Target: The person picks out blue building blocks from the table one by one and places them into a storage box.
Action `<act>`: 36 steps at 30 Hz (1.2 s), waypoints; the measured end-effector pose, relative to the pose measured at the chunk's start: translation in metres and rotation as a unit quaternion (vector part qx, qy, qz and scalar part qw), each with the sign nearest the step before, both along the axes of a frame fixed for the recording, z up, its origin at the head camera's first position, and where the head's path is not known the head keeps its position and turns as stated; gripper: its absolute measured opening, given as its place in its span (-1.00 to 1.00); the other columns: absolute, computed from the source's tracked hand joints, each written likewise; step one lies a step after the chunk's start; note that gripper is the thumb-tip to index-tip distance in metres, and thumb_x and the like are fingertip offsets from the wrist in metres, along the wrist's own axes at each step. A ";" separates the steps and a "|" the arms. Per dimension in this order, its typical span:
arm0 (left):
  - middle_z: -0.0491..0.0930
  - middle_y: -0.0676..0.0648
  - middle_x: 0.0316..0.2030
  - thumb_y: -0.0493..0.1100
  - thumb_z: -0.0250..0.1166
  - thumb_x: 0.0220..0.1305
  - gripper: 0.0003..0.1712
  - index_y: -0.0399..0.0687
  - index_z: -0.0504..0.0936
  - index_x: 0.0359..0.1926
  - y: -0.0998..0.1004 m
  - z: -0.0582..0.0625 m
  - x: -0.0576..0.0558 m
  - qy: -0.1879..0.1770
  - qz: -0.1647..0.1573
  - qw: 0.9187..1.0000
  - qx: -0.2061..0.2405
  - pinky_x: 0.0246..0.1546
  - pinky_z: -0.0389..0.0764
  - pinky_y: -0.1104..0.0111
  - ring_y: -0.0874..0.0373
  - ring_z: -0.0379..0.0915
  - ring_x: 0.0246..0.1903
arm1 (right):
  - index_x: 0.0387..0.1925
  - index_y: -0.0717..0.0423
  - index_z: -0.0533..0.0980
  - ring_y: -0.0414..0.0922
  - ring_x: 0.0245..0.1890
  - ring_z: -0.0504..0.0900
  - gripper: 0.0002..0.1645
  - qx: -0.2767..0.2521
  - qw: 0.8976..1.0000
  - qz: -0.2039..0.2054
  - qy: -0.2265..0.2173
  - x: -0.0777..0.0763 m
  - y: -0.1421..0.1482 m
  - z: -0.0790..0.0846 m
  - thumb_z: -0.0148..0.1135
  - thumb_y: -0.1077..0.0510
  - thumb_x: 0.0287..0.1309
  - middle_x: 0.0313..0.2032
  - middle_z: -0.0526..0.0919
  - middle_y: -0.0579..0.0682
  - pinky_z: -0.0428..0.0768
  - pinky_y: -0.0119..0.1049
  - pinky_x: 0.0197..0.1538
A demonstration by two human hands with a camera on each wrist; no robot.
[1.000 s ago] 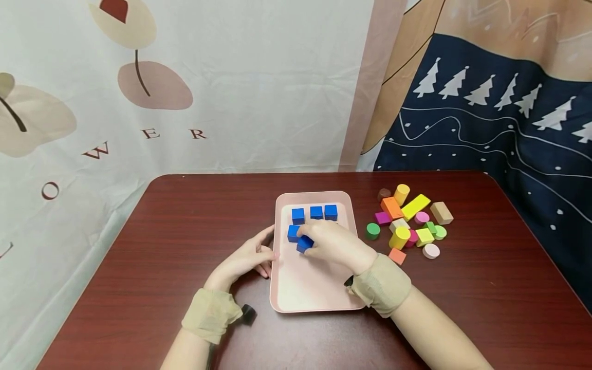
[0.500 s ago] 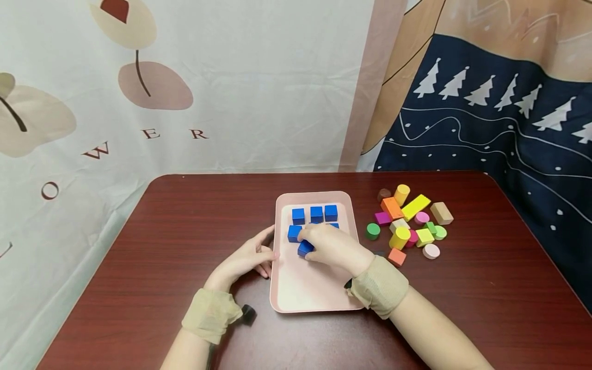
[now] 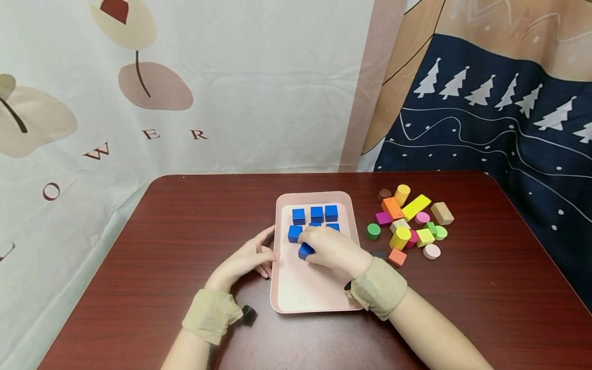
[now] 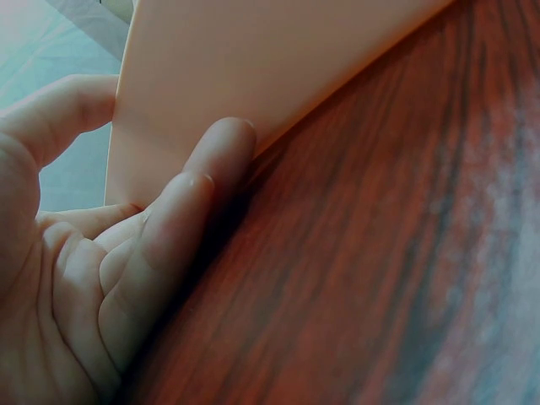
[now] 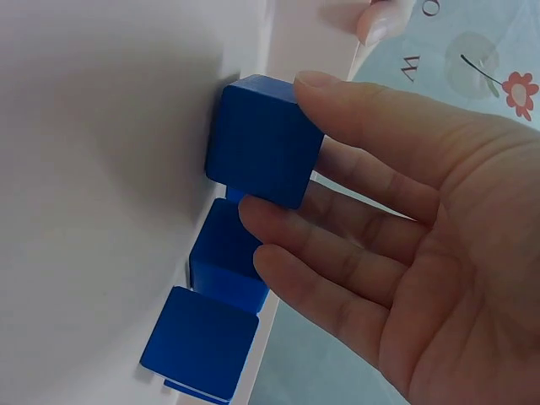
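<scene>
A pink tray (image 3: 300, 293) lies on the table, with several blue cubes in its far half. My right hand (image 3: 336, 251) is over the tray and pinches a blue cube (image 5: 266, 143) between thumb and fingers. That cube sits just nearer than the second row; in the head view the hand partly covers this row. Close to its fingers stands another blue cube (image 3: 295, 234). At the tray's left side, my left hand (image 3: 247, 257) holds the edge, thumb at the rim and other fingers low against the outer wall, as the left wrist view shows.
Right of the tray lies a loose group of coloured blocks, among them a yellow cylinder (image 3: 400, 238), an orange block (image 3: 392, 209) and a green cylinder (image 3: 373, 231). A dark block (image 3: 379, 255) is partly behind the right wrist. Patterned cloths hang behind the table (image 3: 208, 210).
My right hand has shifted slightly right and nearer with the blue cube, uncovering parts of the second-row cubes and a dark block by the wrist. The left hand keeps its place.
</scene>
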State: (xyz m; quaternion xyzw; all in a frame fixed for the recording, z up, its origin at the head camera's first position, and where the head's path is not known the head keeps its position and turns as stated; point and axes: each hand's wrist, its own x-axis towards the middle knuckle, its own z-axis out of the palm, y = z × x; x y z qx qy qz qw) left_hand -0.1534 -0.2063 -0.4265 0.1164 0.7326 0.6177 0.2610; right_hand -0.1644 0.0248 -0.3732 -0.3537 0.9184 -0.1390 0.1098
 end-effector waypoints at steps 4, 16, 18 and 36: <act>0.55 -0.17 -0.54 -0.32 0.15 0.23 -0.15 -0.16 -0.17 0.40 0.002 0.010 0.003 0.001 -0.003 1.000 -0.001 -0.63 0.59 0.28 -0.01 0.48 -0.67 | -0.04 0.07 0.51 -0.15 -0.14 0.49 -0.55 0.001 1.000 0.003 0.004 0.000 0.000 -0.001 0.38 0.08 -0.01 -0.05 0.55 -0.01 0.49 -0.29 0.00; 0.56 -0.19 -0.52 -0.21 0.20 0.23 -0.13 0.04 -0.14 0.41 -0.002 -0.009 -0.002 0.005 0.003 1.000 -0.010 -0.64 0.59 0.28 0.01 0.49 -0.68 | -0.07 0.09 0.52 -0.17 -0.21 0.50 -0.56 0.002 1.000 0.011 0.014 0.000 -0.001 -0.001 0.39 0.09 -0.03 -0.09 0.56 -0.01 0.51 -0.31 -0.05; 0.56 -0.20 -0.52 -0.19 0.21 0.23 -0.13 0.06 -0.12 0.40 -0.001 -0.009 -0.002 0.004 0.005 1.000 -0.010 -0.63 0.59 0.28 0.02 0.49 -0.68 | -0.07 0.08 0.52 -0.16 -0.21 0.50 -0.56 0.004 1.000 0.009 0.011 0.000 -0.002 -0.002 0.39 0.08 -0.03 -0.08 0.56 -0.01 0.51 -0.30 -0.05; 0.56 -0.21 -0.52 -0.21 0.21 0.23 -0.16 0.12 -0.08 0.40 -0.001 -0.009 -0.002 0.005 0.005 1.000 -0.004 -0.63 0.59 0.27 -0.01 0.49 -0.67 | -0.07 0.08 0.52 -0.19 -0.30 0.46 -0.56 0.005 1.000 0.005 0.011 0.000 -0.002 -0.003 0.39 0.08 -0.03 -0.16 0.55 -0.04 0.51 -0.34 -0.12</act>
